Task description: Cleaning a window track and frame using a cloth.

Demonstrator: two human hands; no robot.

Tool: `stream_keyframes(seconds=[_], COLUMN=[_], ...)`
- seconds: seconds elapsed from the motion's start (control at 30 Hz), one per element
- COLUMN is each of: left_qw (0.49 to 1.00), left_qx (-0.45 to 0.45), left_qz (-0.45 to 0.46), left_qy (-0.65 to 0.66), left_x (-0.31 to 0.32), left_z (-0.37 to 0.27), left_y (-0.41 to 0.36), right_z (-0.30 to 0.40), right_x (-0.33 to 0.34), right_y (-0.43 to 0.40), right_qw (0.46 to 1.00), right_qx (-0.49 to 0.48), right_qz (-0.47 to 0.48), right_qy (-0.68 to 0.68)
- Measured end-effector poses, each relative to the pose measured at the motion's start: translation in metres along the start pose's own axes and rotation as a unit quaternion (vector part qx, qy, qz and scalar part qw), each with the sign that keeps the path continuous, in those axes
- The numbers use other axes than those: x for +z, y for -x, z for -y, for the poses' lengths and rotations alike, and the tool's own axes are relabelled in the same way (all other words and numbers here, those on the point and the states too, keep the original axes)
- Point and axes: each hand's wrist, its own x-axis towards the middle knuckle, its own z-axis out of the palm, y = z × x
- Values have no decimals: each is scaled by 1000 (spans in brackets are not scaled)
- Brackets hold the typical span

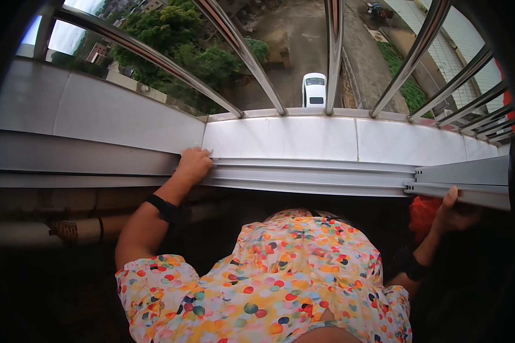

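Note:
My left hand (195, 165), its fingers curled, rests at the left end of a grey metal window track (309, 176), by the corner of the tiled sill (279, 135). A small pale bit shows at its fingertips; what it is I cannot tell. The end of the left metal frame (81, 154) meets this hand. My right hand (452, 216) is at the lower edge of the right metal frame (468, 173), thumb up against it and fingers lost in shadow. A red plastic bag (422, 216) hangs just left of that hand. Each wrist wears a black band.
Shiny metal bars (332, 60) rise from the sill's outer edge. Far below, beyond them, are a white car (314, 90), paved ground and trees (167, 38). Dim cylindrical rolls or pipes (25, 233) lie under the left frame. The space under the track is dark.

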Motion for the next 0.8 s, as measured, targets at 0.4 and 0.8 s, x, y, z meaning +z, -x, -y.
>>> stream_keyframes(seconds=[0.4,0.8], left_qw=[903,702], left_qx=[-197,-199], left_qz=[-129,-179], left_qy=[360,660], left_x=[-74,-107], left_z=[35,11], left_y=[-25,-55], right_z=[5,17], right_x=[-2,-8], right_y=[2,-4], right_qw=[999,996], right_qx=[15,-31], right_qz=[30,41], right_qy=[22,78])
